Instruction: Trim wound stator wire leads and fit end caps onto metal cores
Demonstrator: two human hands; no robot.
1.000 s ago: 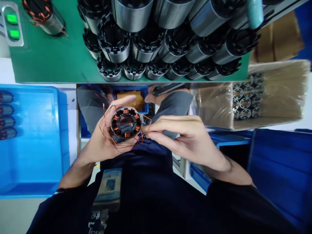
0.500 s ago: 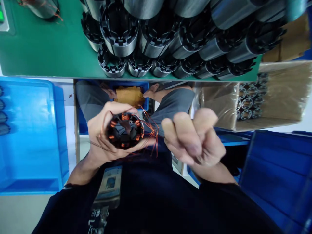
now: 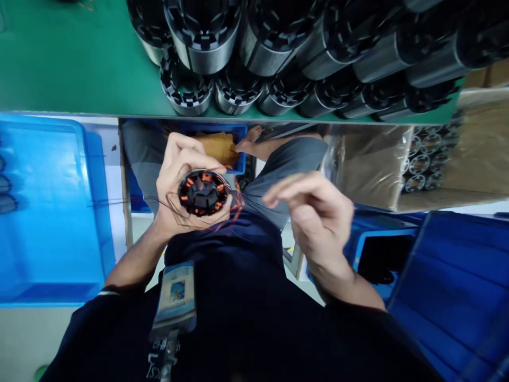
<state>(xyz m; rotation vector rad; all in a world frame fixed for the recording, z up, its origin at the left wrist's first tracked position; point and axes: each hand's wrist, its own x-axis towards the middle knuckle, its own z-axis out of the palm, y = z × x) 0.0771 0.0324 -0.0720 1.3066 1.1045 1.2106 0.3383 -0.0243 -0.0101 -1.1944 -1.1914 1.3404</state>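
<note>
My left hand [image 3: 172, 164] is wrapped round a motor stator [image 3: 203, 194], whose open end with a black slotted rim and copper windings faces up at me. Loose copper wires [image 3: 237, 204] stick out from the stator's right side. Thin dark wires trail to the left across my left wrist. Off to the right, apart from the stator, my right hand [image 3: 318, 212] hangs in the air. Its fingers are loosely bent and point left, with the thumb apart from them, and I see nothing held in it.
Rows of stacked metal stator cores [image 3: 274, 45] with black slotted ends stand on the green bench [image 3: 71, 69]. A light blue bin [image 3: 43, 228] is at left. At right are an open carton [image 3: 369, 164] holding metal rings and dark blue crates [image 3: 453, 281].
My right hand has gone from a closed fist to loosely opened fingers. The stator in my left hand has shifted slightly up in view, and the whole view has moved a little.
</note>
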